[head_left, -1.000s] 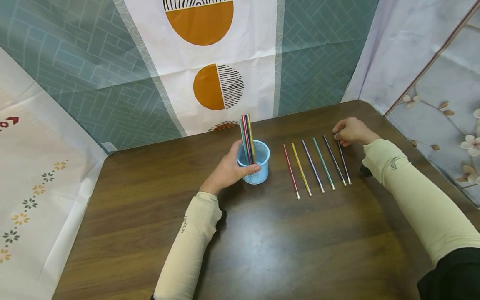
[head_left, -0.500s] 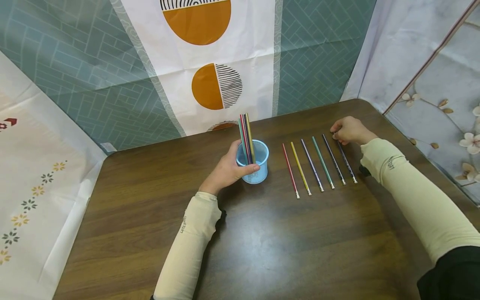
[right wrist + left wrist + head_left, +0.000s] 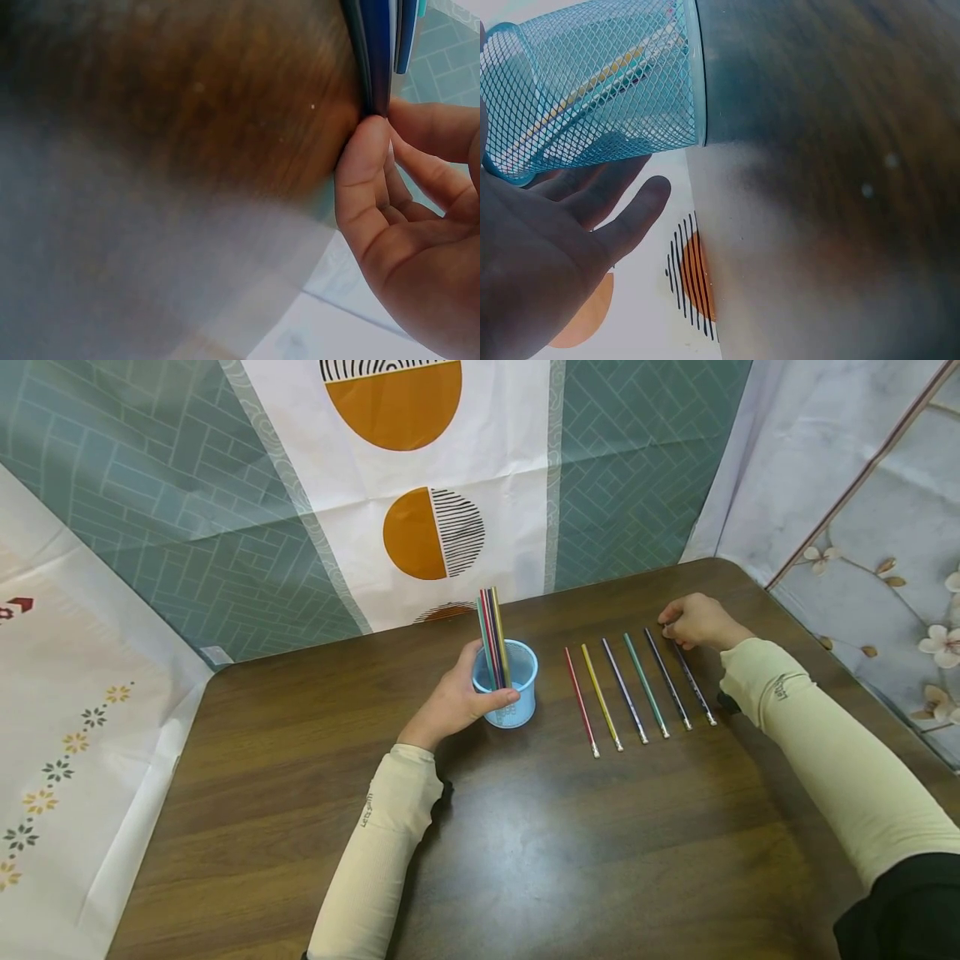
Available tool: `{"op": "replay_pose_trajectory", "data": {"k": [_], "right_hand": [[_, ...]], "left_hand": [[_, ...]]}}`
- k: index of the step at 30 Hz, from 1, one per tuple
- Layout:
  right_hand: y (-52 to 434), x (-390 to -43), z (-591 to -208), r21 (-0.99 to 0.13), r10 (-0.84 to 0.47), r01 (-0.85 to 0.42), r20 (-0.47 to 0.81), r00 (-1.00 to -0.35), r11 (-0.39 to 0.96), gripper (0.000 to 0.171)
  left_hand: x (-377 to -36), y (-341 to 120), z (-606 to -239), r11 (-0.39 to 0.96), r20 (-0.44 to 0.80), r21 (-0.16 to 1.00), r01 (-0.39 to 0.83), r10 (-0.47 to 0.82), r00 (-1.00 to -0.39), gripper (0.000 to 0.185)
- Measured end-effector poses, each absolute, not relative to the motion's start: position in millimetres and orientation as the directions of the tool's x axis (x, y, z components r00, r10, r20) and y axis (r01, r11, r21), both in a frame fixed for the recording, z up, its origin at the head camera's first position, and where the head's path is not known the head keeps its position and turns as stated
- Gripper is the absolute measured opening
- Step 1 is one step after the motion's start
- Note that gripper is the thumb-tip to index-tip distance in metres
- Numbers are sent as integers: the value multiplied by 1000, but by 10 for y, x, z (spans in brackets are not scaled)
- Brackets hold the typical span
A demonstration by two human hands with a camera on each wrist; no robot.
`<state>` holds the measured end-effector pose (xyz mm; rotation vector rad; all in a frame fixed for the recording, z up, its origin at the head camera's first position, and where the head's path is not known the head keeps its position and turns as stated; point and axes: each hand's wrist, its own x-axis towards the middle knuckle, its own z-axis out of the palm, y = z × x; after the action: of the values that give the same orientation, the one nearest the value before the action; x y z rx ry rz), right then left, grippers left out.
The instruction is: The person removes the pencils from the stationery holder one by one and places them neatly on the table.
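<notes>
My left hand [image 3: 453,700] grips a light-blue mesh pencil cup [image 3: 520,703] that stands upright on the table, thumb across its near side. Several pencils [image 3: 495,639] lean in the cup, their upper ends above the rim; the left wrist view shows them through the mesh. To the right, my right hand [image 3: 699,620] pinches the far end of a dark pencil [image 3: 693,683] lying on the table, the last of a row. In the right wrist view, thumb and forefinger meet at the tip of this dark blue pencil [image 3: 377,52].
Left of the dark pencil lie a second dark pencil [image 3: 667,679], a green one [image 3: 646,683], a purple one [image 3: 624,689], a yellow one [image 3: 602,695] and a red one [image 3: 581,700], roughly parallel with spaces between. A patterned wall cloth [image 3: 510,502] hangs behind the brown table [image 3: 300,760].
The near end of the rightmost dark pencil has swung to the right, now about parallel to its neighbour. My right hand has shifted slightly left. My left hand stays on the cup.
</notes>
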<state>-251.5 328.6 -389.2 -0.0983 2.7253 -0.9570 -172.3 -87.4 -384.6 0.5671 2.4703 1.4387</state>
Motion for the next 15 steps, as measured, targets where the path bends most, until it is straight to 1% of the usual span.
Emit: {"op": "replay_pose_trajectory", "data": {"k": [8,15], "right_hand": [[3308,-2517,-3886,-634,-127,18,-183,-975,773,25],[3327,-2515,-3764,-652,-89,10,-119,-989,758,27]], "left_hand": [[-1724,-878,-3858,432,10,875,219,436,-900,94],[-1730,-873,-3858,430,7,877,217,440,-898,95]]}}
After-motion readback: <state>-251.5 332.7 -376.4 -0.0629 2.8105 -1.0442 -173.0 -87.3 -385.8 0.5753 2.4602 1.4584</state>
